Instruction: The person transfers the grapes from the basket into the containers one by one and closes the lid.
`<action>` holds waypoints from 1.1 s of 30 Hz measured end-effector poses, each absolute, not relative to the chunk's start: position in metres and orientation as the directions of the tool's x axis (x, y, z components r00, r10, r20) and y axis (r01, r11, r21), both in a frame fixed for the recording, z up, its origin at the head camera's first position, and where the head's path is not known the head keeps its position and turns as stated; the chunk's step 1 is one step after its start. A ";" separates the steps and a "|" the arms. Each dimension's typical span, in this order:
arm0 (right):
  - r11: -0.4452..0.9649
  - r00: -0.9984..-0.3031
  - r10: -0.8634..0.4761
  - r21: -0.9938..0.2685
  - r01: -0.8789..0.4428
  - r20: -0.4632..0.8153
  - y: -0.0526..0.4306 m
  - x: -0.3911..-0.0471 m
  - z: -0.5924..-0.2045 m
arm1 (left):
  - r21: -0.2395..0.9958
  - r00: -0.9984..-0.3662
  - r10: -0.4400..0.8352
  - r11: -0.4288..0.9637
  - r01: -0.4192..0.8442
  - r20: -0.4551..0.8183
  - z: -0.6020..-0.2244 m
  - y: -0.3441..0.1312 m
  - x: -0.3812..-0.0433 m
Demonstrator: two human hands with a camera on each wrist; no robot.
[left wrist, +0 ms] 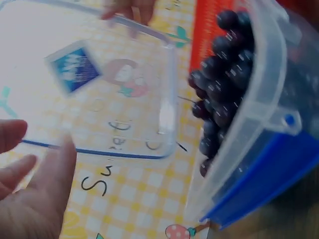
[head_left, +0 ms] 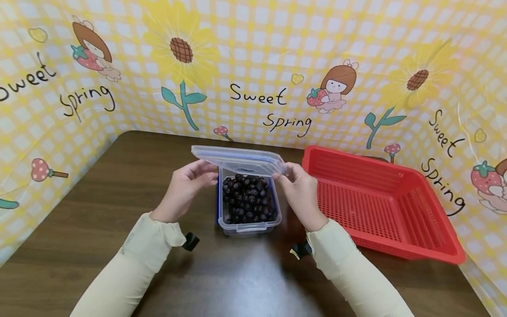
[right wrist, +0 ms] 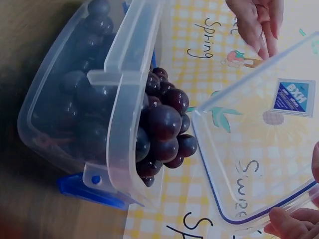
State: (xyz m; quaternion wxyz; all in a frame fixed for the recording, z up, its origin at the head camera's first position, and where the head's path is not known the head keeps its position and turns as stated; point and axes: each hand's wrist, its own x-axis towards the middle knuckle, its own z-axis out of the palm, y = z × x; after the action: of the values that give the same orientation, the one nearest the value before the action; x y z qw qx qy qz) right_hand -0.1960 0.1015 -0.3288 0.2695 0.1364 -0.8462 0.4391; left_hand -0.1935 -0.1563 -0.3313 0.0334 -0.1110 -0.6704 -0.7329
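Observation:
A clear plastic food container (head_left: 250,227) stands on the table, heaped with dark purple grapes (head_left: 249,200); blue clips (left wrist: 279,174) hang at its sides. Above its far end, the clear lid (head_left: 241,159) is tilted, its blue seal and a blue label (right wrist: 293,97) showing. My right hand (head_left: 299,193) pinches the lid's right edge between thumb and fingers. At the lid's left end, my left hand (head_left: 184,190) has its fingers spread and overlaps the lid's edge in the left wrist view, without gripping it.
An empty red plastic basket (head_left: 431,185) with a perforated bottom stands on the right, close beside the right forearm. The brown wooden table (head_left: 222,277) ends at a yellow checked cloth backdrop (head_left: 253,53) behind and at both sides.

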 end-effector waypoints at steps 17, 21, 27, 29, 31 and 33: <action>0.441 -0.786 0.074 -0.727 -0.526 0.614 0.097 -0.201 -0.318 | 0.718 -0.677 -0.243 0.186 0.671 0.695 -0.370 -0.127 -0.219; 0.345 -0.746 0.128 -0.734 -0.584 0.654 0.094 -0.205 -0.318 | 0.690 -0.657 -0.254 0.065 0.721 0.710 -0.369 -0.124 -0.217; 0.264 -0.740 0.128 -0.742 -0.616 0.660 0.093 -0.207 -0.314 | 0.679 -0.657 -0.269 -0.012 0.734 0.704 -0.360 -0.124 -0.213; 0.288 -0.746 0.121 -0.743 -0.605 0.654 0.094 -0.208 -0.310 | 0.695 -0.672 -0.272 -0.015 0.719 0.689 -0.355 -0.125 -0.212; 0.337 -0.764 0.119 -0.750 -0.569 0.634 0.095 -0.210 -0.307 | 0.716 -0.688 -0.272 0.004 0.698 0.673 -0.351 -0.126 -0.210; 0.384 -0.795 0.109 -0.763 -0.520 0.596 0.096 -0.212 -0.304 | 0.736 -0.701 -0.270 0.046 0.676 0.660 -0.347 -0.127 -0.208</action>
State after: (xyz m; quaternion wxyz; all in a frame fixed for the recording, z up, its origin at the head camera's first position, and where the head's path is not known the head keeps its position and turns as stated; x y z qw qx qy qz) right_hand -0.2115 0.0957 -0.3036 0.2915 0.1317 -0.7790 0.5392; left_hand -0.2082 -0.1272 -0.3470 0.3521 -0.1604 -0.6318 -0.6717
